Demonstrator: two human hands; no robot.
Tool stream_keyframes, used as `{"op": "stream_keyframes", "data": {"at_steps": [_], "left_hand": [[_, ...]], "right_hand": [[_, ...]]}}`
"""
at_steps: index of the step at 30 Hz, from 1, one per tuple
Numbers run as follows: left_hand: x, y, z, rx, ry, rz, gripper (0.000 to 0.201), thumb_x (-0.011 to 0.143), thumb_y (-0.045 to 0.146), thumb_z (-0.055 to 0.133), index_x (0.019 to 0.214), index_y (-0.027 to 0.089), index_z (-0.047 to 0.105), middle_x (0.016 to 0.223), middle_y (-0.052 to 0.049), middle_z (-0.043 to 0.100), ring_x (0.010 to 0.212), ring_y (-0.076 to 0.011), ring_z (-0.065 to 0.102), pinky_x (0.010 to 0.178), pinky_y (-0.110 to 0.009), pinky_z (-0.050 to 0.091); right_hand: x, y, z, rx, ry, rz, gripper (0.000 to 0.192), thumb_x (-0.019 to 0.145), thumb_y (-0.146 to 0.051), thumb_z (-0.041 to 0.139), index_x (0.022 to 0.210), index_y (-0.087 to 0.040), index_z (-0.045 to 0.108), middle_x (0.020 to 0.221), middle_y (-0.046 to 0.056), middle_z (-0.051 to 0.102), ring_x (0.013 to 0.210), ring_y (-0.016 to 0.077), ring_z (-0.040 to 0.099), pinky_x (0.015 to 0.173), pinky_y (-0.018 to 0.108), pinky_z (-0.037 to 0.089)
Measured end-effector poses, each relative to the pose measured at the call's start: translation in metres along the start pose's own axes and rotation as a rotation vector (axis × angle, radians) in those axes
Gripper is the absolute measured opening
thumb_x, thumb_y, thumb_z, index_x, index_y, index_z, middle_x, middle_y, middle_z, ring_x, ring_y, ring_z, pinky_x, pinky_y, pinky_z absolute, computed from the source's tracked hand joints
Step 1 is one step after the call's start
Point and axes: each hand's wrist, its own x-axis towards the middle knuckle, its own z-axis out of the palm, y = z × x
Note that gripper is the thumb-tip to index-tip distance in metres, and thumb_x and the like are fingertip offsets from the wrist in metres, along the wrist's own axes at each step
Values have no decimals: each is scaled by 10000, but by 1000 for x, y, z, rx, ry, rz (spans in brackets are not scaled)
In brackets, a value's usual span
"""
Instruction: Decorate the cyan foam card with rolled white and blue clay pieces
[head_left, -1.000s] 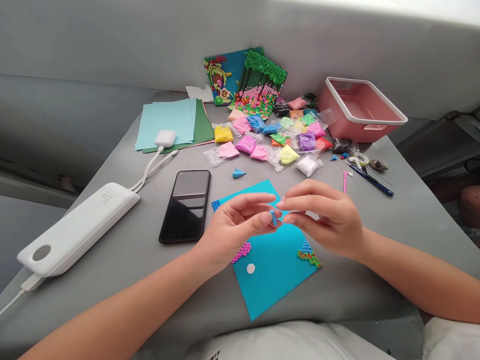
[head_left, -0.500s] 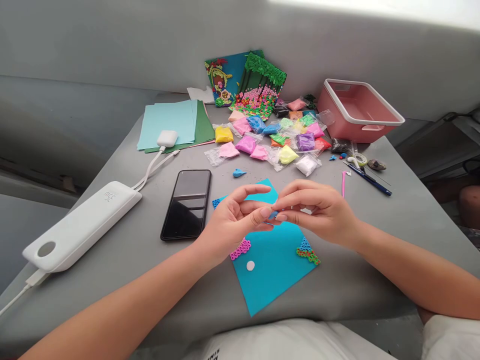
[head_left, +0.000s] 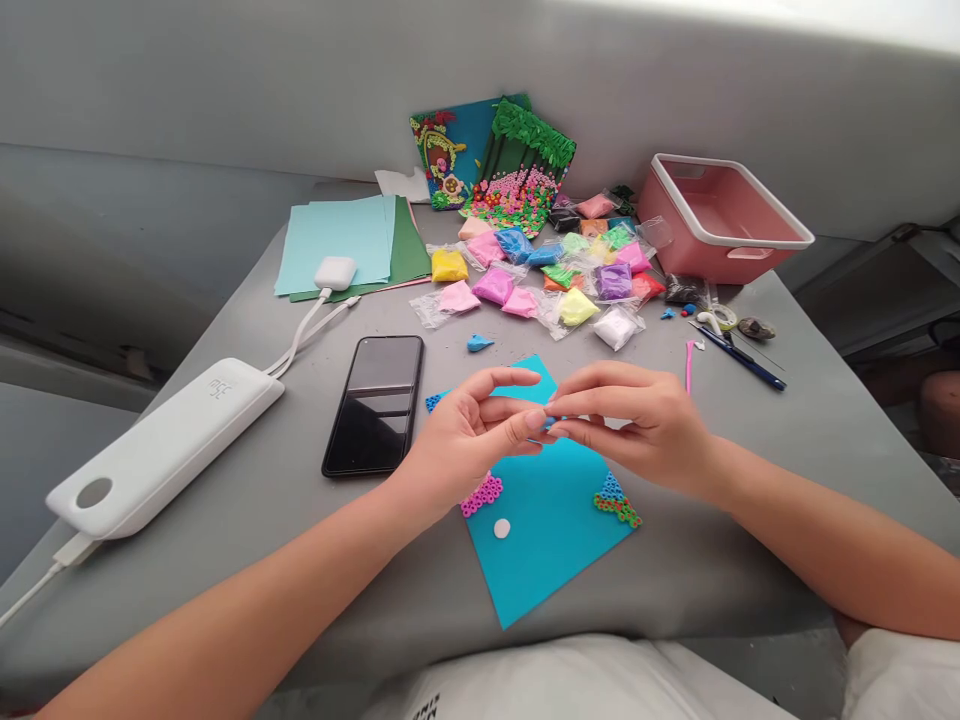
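Note:
A small piece of blue clay (head_left: 550, 422) is pinched between the fingertips of both hands, mostly covered by them. My left hand (head_left: 480, 420) grips it with thumb and fingers from the left. From the right, my right hand (head_left: 637, 415) closes its thumb and fingertips on it. Below the hands lies a turquoise sheet (head_left: 547, 540) with a flat white disc (head_left: 502, 528) on it. Pink ring shapes (head_left: 482, 494) decorate its left corner, and blue, green and red rings (head_left: 616, 502) its right one. Another blue clay lump (head_left: 479, 343) rests on the table behind.
A phone (head_left: 374, 405) and a white power bank (head_left: 165, 450) lie at left, near stacked coloured sheets (head_left: 337, 235). Several clay packets (head_left: 495, 285) spread across the back, before two decorated pictures (head_left: 517, 170). At right are a pink basket (head_left: 720, 225) and a pen (head_left: 742, 360).
The fingers have shifted slightly around the blue clay, and less of it shows now. Both hands stay in nearly the same place above the sheet.

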Motion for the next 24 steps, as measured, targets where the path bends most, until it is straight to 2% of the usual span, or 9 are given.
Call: {"op": "stream_keyframes", "data": {"at_steps": [2, 3, 6, 8, 11, 13, 15, 18, 24], "left_hand": [[-1, 10, -7, 137, 27, 68, 463, 857, 480, 784, 1207, 211, 643, 1025, -75, 817, 921, -221, 778, 771, -316, 626], [-2, 16, -12, 221, 68, 159, 435, 881, 495, 753, 1198, 212, 659, 1085, -81, 807, 933, -212, 770, 769, -303, 621], [-14, 34, -26, 379, 321, 495, 347, 928, 461, 710, 1180, 224, 686, 1123, -63, 794, 1042, -208, 739, 849, -286, 591], [-29, 37, -33, 399, 413, 559, 283, 948, 437, 688, 1154, 243, 699, 1092, -36, 796, 1054, -209, 731, 869, -291, 587], [-56, 17, -39, 472, 448, 520, 254, 965, 377, 671, 1193, 264, 684, 1091, -28, 792, 1059, -210, 727, 864, -293, 577], [-73, -10, -40, 614, 413, 484, 284, 959, 310, 675, 1242, 293, 658, 1140, -21, 778, 1086, -204, 709, 893, -294, 557], [-85, -37, -39, 764, 415, 524, 285, 944, 260, 681, 1224, 304, 654, 1101, -16, 784, 1016, -203, 715, 911, -314, 545], [-94, -67, -36, 868, 399, 539, 289, 926, 198, 682, 1191, 304, 637, 1007, -7, 792, 937, -201, 724, 831, -303, 554], [-95, -73, -29, 978, 359, 645, 278, 867, 173, 763, 1108, 270, 664, 974, -18, 784, 883, -199, 698, 773, -297, 561]], "right_hand": [[-1, 2, 2, 17, 3, 29, 91, 918, -150, 722, 992, -145, 774, 941, 77, 752, 679, 80, 668, 561, 174, 554], [-1, 2, 4, 29, -1, 40, 84, 917, -157, 727, 986, -147, 773, 940, 74, 755, 673, 76, 665, 561, 171, 551], [-6, -1, 14, 82, -76, 27, 66, 929, -184, 723, 962, -147, 767, 930, 75, 763, 753, 98, 703, 672, 191, 587], [-11, -4, 25, 123, -171, 9, 88, 949, -201, 700, 974, -145, 764, 939, 81, 767, 827, 123, 722, 760, 220, 600], [-19, -7, 40, 155, -265, -3, 113, 967, -220, 677, 999, -155, 765, 955, 82, 770, 870, 142, 718, 790, 247, 593], [-23, -7, 48, 148, -276, -6, 114, 964, -231, 685, 1006, -165, 767, 958, 77, 769, 879, 154, 707, 797, 272, 584], [-25, -5, 53, 129, -280, -2, 116, 957, -241, 695, 1008, -168, 770, 963, 76, 766, 888, 165, 697, 806, 295, 576], [-26, -2, 55, 109, -299, 5, 124, 958, -246, 694, 1018, -170, 770, 980, 80, 762, 907, 172, 683, 813, 308, 573], [-26, -1, 56, 114, -292, -1, 104, 957, -240, 697, 1001, -176, 766, 971, 77, 762, 898, 167, 682, 807, 302, 574]]}}
